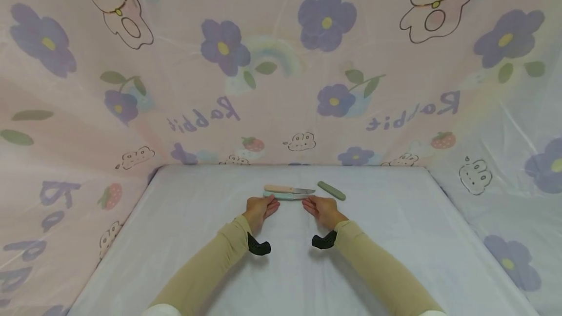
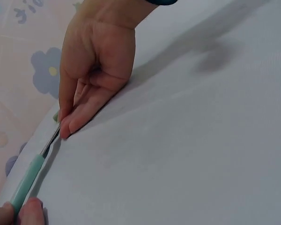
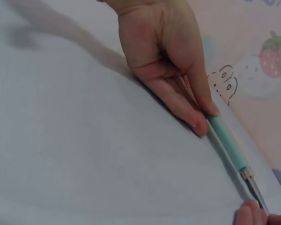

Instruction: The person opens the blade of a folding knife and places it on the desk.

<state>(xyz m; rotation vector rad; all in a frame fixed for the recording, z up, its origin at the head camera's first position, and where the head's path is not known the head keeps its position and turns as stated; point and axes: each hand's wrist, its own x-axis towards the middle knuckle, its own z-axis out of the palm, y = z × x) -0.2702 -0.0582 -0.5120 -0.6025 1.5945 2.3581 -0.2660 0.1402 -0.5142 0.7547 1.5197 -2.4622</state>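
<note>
A mint-green-handled knife (image 1: 281, 196) lies crosswise between my hands, its metal blade pointing right. My left hand (image 1: 259, 212) pinches the handle's left end between thumb and fingers. At the other end, my right hand (image 1: 324, 211) pinches the blade near its tip, as the left wrist view also shows above the mint handle (image 2: 27, 180). The fingertips cover the tip of the blade. Just behind lies a second knife (image 1: 277, 188) with a peach handle and its blade out to the right. A slim olive-green piece (image 1: 331, 190) lies slanted beyond my right hand; no blade shows on it.
A white cloth covers the table (image 1: 290, 267) under both hands. Around its back and sides hangs a pink curtain (image 1: 272, 87) printed with flowers and rabbits. Black wrist pieces (image 1: 260, 246) stick inward from both cuffs.
</note>
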